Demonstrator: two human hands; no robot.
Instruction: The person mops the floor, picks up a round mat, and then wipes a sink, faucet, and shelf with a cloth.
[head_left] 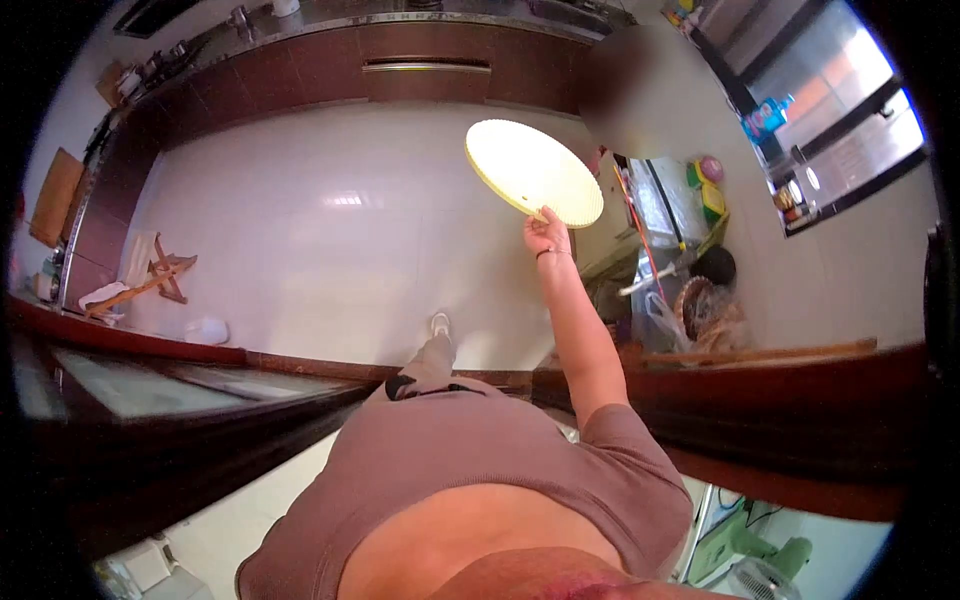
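Note:
My right hand (547,233) is stretched forward, its fingers closed on the near edge of a round pale-yellow tray (535,170). The tray has a ribbed rim and a small dark spot near the edge I hold. It is raised above the light tiled floor (300,240) and tilted, its broad face toward me. A thin dark band circles my right wrist. My left hand is out of sight.
A dark red doorframe (740,400) flanks me. Brown cabinets (320,65) line the far wall. On the right are bags and a basket (690,305) below a window with a blue bottle (765,120). A folding wooden stand (165,270) and a white object (206,330) are at left.

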